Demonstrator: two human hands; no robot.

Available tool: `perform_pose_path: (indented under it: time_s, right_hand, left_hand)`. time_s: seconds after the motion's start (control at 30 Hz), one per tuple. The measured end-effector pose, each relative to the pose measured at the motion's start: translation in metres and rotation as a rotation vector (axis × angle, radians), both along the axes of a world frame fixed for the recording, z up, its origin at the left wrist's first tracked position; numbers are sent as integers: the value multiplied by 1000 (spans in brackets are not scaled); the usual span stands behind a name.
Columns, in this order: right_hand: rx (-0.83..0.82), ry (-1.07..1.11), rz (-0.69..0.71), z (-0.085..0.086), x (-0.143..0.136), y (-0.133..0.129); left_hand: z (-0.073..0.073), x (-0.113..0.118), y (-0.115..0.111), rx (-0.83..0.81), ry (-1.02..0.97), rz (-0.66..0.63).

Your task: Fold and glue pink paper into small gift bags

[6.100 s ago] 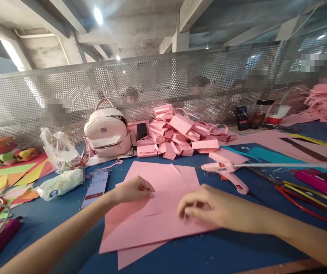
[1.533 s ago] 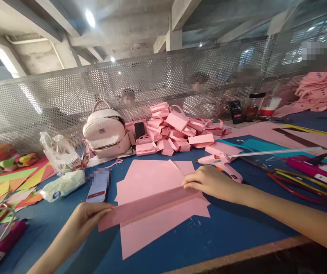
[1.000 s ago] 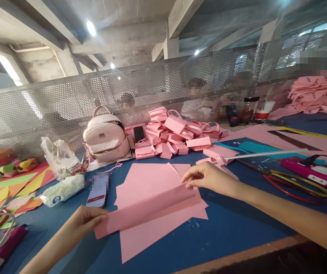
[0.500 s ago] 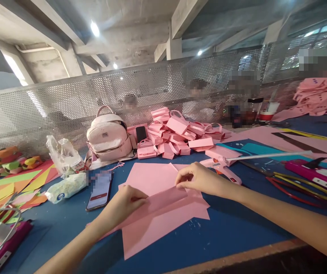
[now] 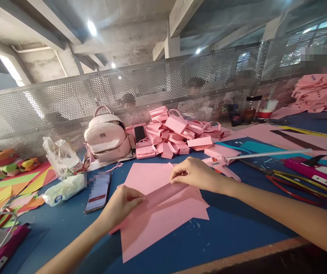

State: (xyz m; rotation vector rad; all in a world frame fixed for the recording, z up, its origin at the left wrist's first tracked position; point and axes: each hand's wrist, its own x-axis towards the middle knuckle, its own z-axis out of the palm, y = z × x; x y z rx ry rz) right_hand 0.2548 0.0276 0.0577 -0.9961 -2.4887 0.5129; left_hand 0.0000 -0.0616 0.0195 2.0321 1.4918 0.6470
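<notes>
A narrow strip of pink paper point(image 5: 162, 197) was held aslant over a loose stack of flat pink paper sheets point(image 5: 152, 238), which had been spread on the blue surface point(image 5: 229, 224). With the strip taken as the clock's centre, it was grasped at nine o'clock by the left hand point(image 5: 125, 201), pinched between thumb and fingers, a short length being left to jut out below that hand. At two o'clock it was gripped near its far end by the right hand point(image 5: 189, 173), with the fingers curled down to the thumb. Whether the strip's lower edge was rested on the sheets could not be made out for certain.

A dark-edged smartphone with a lit screen point(image 5: 98, 192) was laid at nine o'clock, near the left hand, and a soft pale packet with a blue logo point(image 5: 65, 189) was placed beyond it. A cream backpack point(image 5: 106, 137) was stood between ten and eleven. At twelve, small pink paper boxes point(image 5: 175, 131) were heaped. A pink glue gun point(image 5: 227, 171) was partly hidden behind the right hand at two, while scissors with red and yellow handles point(image 5: 303, 186) were set well apart at three, near a magenta power strip point(image 5: 313, 171).
</notes>
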Motion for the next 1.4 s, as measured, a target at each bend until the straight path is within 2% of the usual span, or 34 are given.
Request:
perform_pose_path:
  time_s: [0.1, 0.23, 0.47, 0.57, 0.77, 0.97, 1.07, 1.13, 1.27, 1.4]
  right_hand:
    - [51, 0, 25, 6, 7, 2]
    - [109, 3, 60, 10, 9, 4]
    - [168, -35, 56, 1, 9, 7]
    - [230, -93, 36, -4, 11, 9]
    - [452, -208, 92, -13, 10, 9]
    - [404, -144, 225, -29, -9, -1]
    - [418, -71, 281, -38, -23, -4]
    - [453, -60, 318, -43, -30, -4]
    - [521, -47, 346, -50, -33, 1]
    - [562, -22, 366, -55, -30, 4]
  left_hand:
    - [-8, -22, -15, -81, -65, 54]
    - [-14, -41, -30, -103, -71, 131]
    - [-24, -62, -34, -87, 78, 233]
    - [-26, -63, -35, -42, 103, 258]
    - [-25, -52, -38, 189, 182, 365]
    - [-33, -42, -34, 437, 246, 235]
    - [-33, -37, -29, 488, 196, 191]
    - [-31, -35, -26, 443, 134, 201]
    - [-29, -36, -21, 207, -1, 247]
    - [-33, -37, -22, 76, -98, 272]
